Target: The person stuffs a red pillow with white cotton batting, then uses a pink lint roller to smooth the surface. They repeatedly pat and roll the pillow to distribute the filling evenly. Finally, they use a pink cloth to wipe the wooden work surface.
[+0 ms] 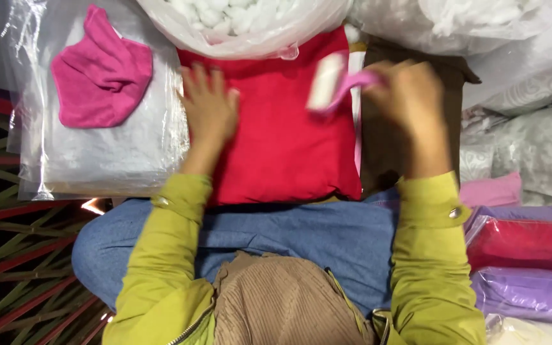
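Note:
A red cushion (282,140) lies flat in front of my knees. My left hand (209,108) rests flat on its left part, fingers spread. My right hand (410,102) grips the pink handle of a lint roller (330,83), whose white roll sits blurred on the cushion's upper right area. Both my arms are in yellow-green sleeves.
A pink cloth (100,70) lies on a stack of clear plastic bags (110,153) at the left. A big bag of white stuffing (244,22) sits beyond the cushion. Packed purple and red cushions (525,255) are stacked at the right. A brown surface (384,153) lies under the cushion's right side.

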